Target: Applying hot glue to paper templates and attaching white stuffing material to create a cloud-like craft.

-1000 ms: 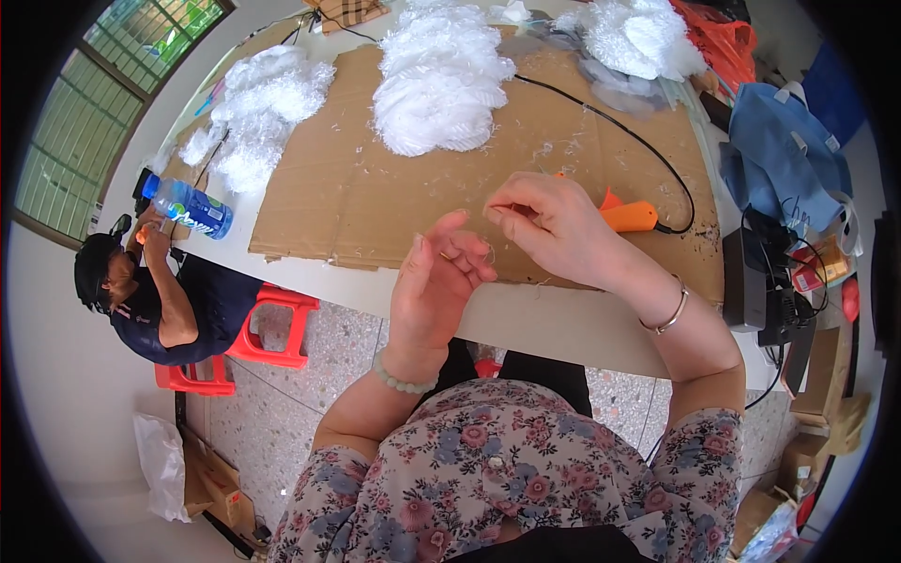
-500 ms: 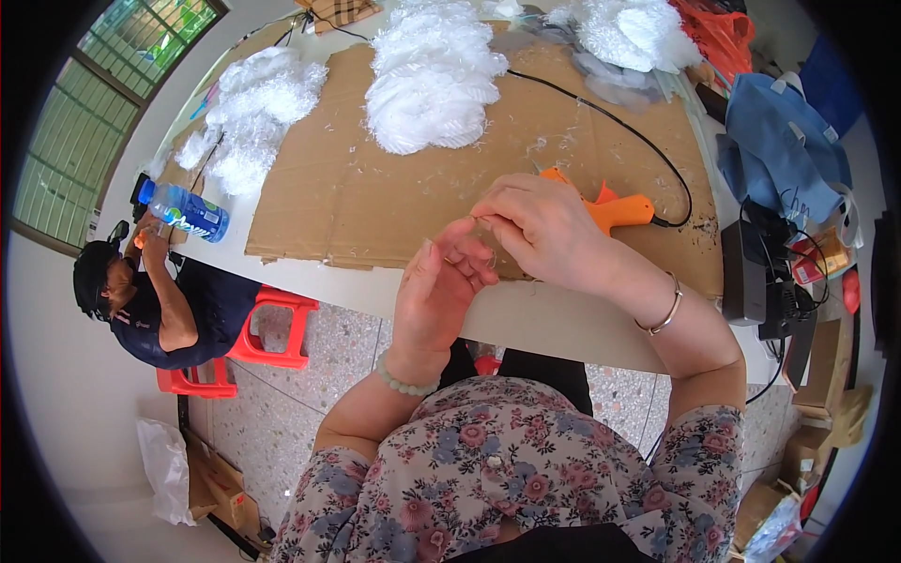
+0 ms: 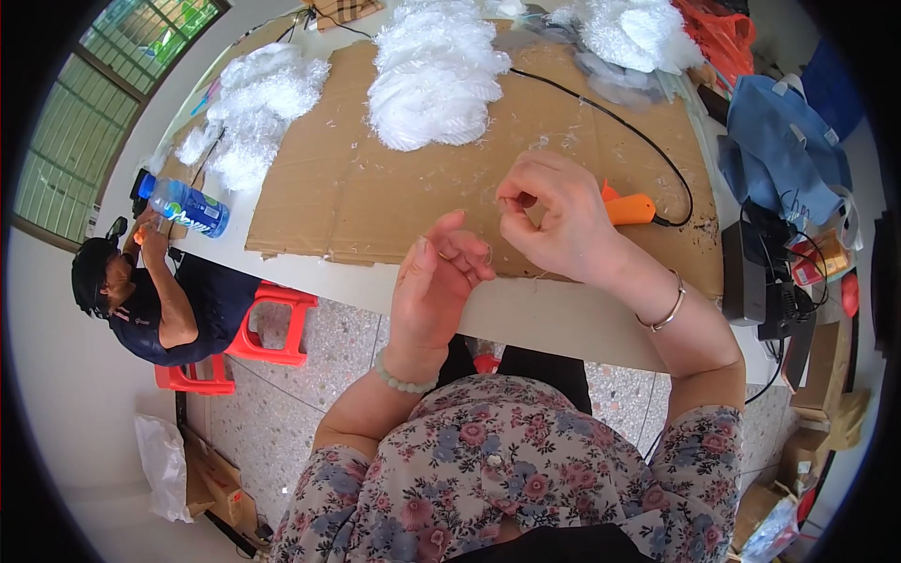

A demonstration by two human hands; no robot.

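Observation:
My left hand (image 3: 436, 286) is raised over the table's near edge, palm turned up, its fingers loosely curled and apart. A fine thread-like strand seems to cling by its fingertips. To its right, my right hand (image 3: 556, 220) is closed in a pinch, thumb against forefinger; whatever is between them is too small to make out. The two hands do not touch. Partly hidden behind my right hand lies an orange glue gun (image 3: 631, 208) with a black cord. Beneath both hands is a flat cardboard sheet (image 3: 328, 188) strewn with white wisps.
Fluffy white bundles (image 3: 434, 89) lie across the far side, with more at left (image 3: 267, 103) and far right. A water bottle (image 3: 188, 206) lies at the left edge, near a seated person (image 3: 178, 300). A blue bag (image 3: 779, 141) and black boxes (image 3: 744, 272) stand at right.
My right hand has drawn away from the left hand, up and to the right, still pinched. My left hand has barely moved.

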